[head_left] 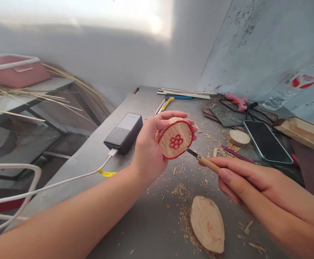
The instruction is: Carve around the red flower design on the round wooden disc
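The left hand (150,147) pinches a round wood slice (182,132) between thumb and fingers, holding it up above the worktop (151,225), its flat face tilted toward the camera. That face has a red border and a red flower (176,141) in the middle. The right hand (256,189) is closed on the light wooden handle of a carving tool (206,163), whose metal tip meets the slice's lower right edge in the view; whether it touches the wood, I cannot tell.

Below the hands, an oval slab (207,225) lies flat on the worktop, with shavings (180,190) scattered around it. To the left of the left hand lies a power bank (124,132), a white cable (78,176) plugged into its near end. Beyond the hands is a yellow cutter (165,104) with its blade out. On the right, a small disc (238,137) sits just beside a dark-screened phone (268,141); behind them a pink glue gun (238,101) rests by its black cord, and a clear bottle (294,88) stands tilted in the view. At far left, a pink basket (14,73) sits on a separate table (53,83) among thin strips (35,96)
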`<state>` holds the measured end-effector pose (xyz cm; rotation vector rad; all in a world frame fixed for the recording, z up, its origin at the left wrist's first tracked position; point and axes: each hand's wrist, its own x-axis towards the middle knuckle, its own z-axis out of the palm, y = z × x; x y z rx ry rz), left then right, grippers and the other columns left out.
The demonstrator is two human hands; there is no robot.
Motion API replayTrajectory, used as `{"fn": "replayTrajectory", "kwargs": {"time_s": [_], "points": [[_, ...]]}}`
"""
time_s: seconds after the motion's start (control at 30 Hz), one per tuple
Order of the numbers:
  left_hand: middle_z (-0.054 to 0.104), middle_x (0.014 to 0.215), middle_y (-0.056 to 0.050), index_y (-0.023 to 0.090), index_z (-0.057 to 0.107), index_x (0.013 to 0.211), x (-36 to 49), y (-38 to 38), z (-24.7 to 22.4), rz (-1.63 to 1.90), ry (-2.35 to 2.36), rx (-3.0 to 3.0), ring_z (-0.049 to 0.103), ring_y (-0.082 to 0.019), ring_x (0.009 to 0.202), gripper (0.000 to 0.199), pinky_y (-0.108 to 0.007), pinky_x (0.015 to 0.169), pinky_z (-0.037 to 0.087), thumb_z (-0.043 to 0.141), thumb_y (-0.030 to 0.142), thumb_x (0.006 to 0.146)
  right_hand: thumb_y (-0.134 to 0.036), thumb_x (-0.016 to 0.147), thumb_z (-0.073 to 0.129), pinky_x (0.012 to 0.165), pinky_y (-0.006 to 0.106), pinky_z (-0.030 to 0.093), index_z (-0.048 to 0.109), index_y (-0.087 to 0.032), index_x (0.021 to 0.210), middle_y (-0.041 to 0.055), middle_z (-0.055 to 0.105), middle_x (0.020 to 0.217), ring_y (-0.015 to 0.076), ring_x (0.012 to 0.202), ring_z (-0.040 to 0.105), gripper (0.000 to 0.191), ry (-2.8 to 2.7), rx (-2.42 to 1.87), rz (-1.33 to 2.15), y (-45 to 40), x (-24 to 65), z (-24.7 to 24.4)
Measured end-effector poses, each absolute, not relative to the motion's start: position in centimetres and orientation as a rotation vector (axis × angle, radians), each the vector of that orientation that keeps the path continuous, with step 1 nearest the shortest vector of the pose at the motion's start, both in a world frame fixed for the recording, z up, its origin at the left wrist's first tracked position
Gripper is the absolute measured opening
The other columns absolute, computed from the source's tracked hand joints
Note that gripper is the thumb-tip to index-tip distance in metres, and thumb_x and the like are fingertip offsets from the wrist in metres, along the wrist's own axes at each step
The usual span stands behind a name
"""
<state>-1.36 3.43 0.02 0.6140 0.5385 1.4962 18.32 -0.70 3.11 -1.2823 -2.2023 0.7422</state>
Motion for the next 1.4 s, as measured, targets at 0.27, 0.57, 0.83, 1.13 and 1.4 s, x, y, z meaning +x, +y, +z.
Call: {"fn": "replayTrajectory", "kwargs": {"time_s": [0.27,0.57,0.83,1.13,1.4], "points": [[0.074,0.082,-0.008,0.017,0.071,0.081,-0.6,3.4,-0.1,1.534,0.682,0.535,0.071,-0.022,0.078,0.020,-0.032,0.072,0.059,0.052,0.022,0.080,-0.035,0.105,0.046,0.088,0.041,0.068,0.075,-0.021,0.132,0.0115,0.081,0.118,0.0310,0.106,0.080,0.042,-2.295,-1.275,0.512,-1.7,17.8,1.2],[0.073,0.084,-0.007,0.017,0.071,0.083,-0.6,3.7,-0.8,1.539,0.666,0.503,0.072,-0.021,0.076,0.019,-0.033,0.072,0.060,0.054,0.025,0.079,-0.037,0.108,0.041,0.066,0.034,0.063,0.076,-0.017,0.126,0.0097,0.083,0.096,0.0253,0.082,0.080,0.044,-2.265,-1.329,0.616,-1.5,17.6,0.5],[0.073,0.083,-0.010,0.015,0.070,0.087,-1.0,4.1,-0.4,1.523,0.662,0.444,0.076,-0.028,0.088,0.023,-0.035,0.073,0.061,0.055,0.029,0.075,-0.047,0.109,0.043,0.049,0.028,0.051,0.078,-0.021,0.122,0.0014,0.070,0.064,0.0189,0.056,0.067,0.045,-2.191,-1.389,0.849,-0.5,17.8,1.2],[0.071,0.081,-0.010,0.014,0.069,0.086,-1.2,4.2,-0.2,1.482,0.644,0.342,0.076,-0.029,0.087,0.023,-0.040,0.077,0.064,0.053,0.026,0.075,-0.037,0.108,0.044,0.065,0.032,0.056,0.076,-0.021,0.123,0.0074,0.079,0.090,0.0218,0.075,0.074,0.039,-2.213,-1.251,0.636,-0.9,17.8,-0.1],[0.074,0.081,-0.010,0.016,0.070,0.085,-1.2,4.2,-0.1,1.512,0.685,0.436,0.076,-0.028,0.089,0.021,-0.037,0.077,0.063,0.055,0.027,0.075,-0.056,0.107,0.044,0.045,0.025,0.033,0.060,-0.022,0.085,-0.0037,0.047,0.066,0.0109,0.049,0.038,0.043,-1.857,-1.419,1.320,-1.3,16.5,1.1]]}}
